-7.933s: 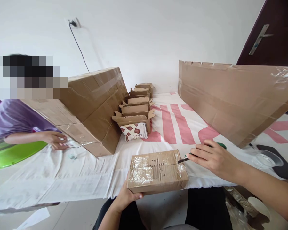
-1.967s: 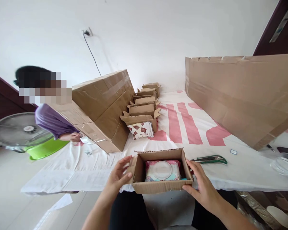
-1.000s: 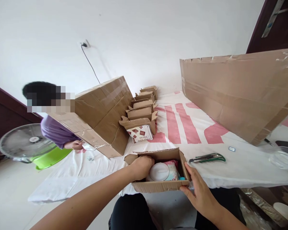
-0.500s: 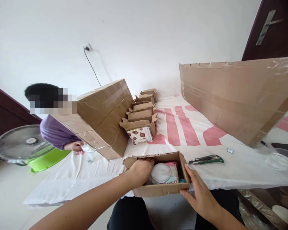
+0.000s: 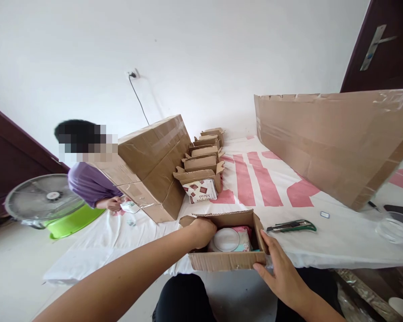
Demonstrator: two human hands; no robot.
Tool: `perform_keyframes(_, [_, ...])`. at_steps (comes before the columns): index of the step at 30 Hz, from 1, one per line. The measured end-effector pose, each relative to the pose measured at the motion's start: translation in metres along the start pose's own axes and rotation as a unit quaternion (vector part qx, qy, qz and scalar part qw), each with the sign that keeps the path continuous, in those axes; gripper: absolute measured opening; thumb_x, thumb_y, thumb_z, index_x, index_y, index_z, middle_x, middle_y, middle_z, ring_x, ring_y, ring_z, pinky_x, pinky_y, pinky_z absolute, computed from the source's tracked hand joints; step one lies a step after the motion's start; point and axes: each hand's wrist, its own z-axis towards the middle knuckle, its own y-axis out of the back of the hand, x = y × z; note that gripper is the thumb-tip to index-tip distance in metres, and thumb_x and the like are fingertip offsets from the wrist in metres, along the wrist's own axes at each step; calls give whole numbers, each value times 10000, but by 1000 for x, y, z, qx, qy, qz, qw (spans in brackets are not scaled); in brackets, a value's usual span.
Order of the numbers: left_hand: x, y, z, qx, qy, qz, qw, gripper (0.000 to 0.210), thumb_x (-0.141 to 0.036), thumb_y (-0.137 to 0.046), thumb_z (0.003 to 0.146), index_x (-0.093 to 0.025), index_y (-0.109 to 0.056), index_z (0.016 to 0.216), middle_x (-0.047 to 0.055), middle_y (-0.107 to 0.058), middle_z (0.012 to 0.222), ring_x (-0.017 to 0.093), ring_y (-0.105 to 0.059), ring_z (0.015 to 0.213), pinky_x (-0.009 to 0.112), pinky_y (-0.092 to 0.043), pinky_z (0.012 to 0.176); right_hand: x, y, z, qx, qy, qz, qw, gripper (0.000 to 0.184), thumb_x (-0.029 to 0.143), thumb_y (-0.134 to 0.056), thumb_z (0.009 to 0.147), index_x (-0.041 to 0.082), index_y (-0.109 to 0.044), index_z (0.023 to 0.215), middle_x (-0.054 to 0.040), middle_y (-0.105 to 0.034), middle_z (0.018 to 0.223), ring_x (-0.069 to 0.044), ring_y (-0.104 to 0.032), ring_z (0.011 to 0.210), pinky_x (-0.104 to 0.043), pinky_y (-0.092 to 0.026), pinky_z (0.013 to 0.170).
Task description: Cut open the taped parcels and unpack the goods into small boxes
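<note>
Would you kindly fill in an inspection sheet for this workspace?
Surface: white cloth with pink print, wrinkled.
Job's things: open cardboard box holding a white-lidded wipes packet.
Clutter: green-handled utility knife, clear plastic bowl.
Hands: left hand inside the box, fingers hidden; right hand gripping its right end.
Cables: black cord from wall socket, passing behind large carton.
Surroundings: row of smaller boxes, co-worker's hand, fan, door.

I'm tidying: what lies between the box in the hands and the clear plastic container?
Head view shows the right hand, the utility knife and, farther back, a small blue-edged rectangle.
</note>
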Motion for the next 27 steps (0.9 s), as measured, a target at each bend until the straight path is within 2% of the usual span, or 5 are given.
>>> perform_keyframes(3, [-3, -7, 9, -2, 5, 12, 1000, 159, -303, -638, 912, -148, -675, 915, 42, -712, 979, 177, -676, 926, 403, -538, 883, 1, 3, 1, 1, 12, -2, 1000, 728, 274, -532, 921, 282, -129, 1527, -152, -446, 1472, -318, -465, 1349, -556, -467, 1064])
perform_keyframes(7, [-5, -7, 1, -52, -2, 23, 998, 80, -99, -647, 816, -146, -704, 785, 107, -741, 879, 258, -699, 876, 395, -534, 818, 1, 7, 3, 13, 17, 4, 1000, 751, 264, -570, 896, 275, -148, 1517, -153, -454, 1458, -323, -477, 1336, -560, -456, 1071])
perform_keyframes(18, [5, 30, -53, -233, -37, 7, 972, 229, -86, -399, 852, -189, -595, 912, 88, -704, 887, 248, -694, 785, 333, -530, 677, -2, 8, 12, 42, -36, -12, 998, 782, 248, -678, 781, 243, -310, 1471, -146, -345, 1522, -345, -350, 1409, -563, -345, 1147])
perform_keyframes(22, [18, 41, -62, -394, -89, -37, 914, 221, -108, -366, 905, -201, -563, 940, 77, -705, 938, 210, -699, 841, 295, -537, 711, 2, 7, 23, 92, -21, -19, 995, 741, 249, -653, 796, 181, -351, 1470, -170, -404, 1496, -330, -375, 1396, -537, -347, 1154])
perform_keyframes(27, [33, 54, -71, -557, -59, -113, 821, 154, -168, -384, 961, -211, -532, 953, 45, -704, 927, 162, -693, 805, 246, -532, 689, 5, -1, 37, 95, 19, -3, 995, 637, 275, -644, 815, 159, -454, 1413, -184, -467, 1456, -342, -417, 1364, -535, -374, 1135])
